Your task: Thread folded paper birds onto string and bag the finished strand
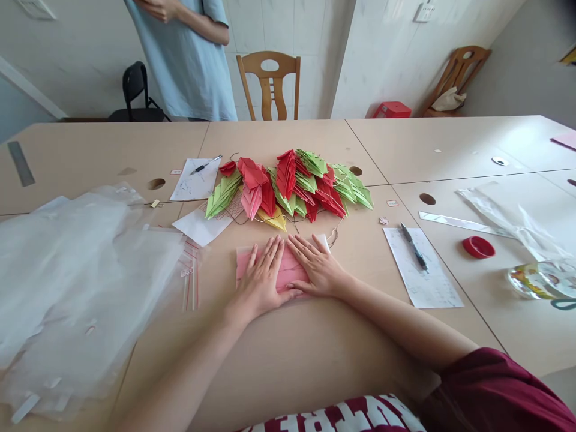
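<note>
Our maroon sleeve (495, 384) leads to our left hand (260, 282) and right hand (315, 267), fingers flat and gripping nothing, pressing the pink paper (290, 275) onto the table (315, 360). Beyond that paper lie finished folded pieces (292, 186); this sheet seems barely begun.

Light wooden counter (288, 360). Pink paper sheet (288, 273) lies flat at centre, with folded red and green paper pieces (292, 183) heaped behind. Clear plastic bags (67, 282) lie left; printed sheet (432, 288) and red lid (478, 246) right.
</note>
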{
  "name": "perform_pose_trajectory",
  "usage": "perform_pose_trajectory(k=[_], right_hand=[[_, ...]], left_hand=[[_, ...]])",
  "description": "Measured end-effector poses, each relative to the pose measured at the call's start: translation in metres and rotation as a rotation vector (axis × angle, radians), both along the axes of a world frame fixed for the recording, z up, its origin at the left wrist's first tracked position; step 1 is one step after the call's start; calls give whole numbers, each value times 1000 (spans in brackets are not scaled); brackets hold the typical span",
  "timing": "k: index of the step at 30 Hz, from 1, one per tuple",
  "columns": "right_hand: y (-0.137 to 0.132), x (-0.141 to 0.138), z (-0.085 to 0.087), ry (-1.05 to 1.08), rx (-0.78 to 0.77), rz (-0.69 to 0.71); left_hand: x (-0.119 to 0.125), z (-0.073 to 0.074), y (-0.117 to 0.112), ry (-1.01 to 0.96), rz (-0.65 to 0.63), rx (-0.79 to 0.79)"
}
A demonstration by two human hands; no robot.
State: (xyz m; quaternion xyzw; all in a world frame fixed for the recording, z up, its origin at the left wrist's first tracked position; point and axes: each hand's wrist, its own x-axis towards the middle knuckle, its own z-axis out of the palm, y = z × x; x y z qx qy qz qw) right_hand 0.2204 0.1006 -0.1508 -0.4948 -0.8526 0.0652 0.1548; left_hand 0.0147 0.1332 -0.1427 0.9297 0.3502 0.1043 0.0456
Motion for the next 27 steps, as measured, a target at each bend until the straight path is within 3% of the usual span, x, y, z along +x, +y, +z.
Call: perform_pose_trajectory(k=[27], right_hand=[[2, -3, -3, 20, -43, -18]], left_hand=[[1, -7, 3, 9, 0, -84]])
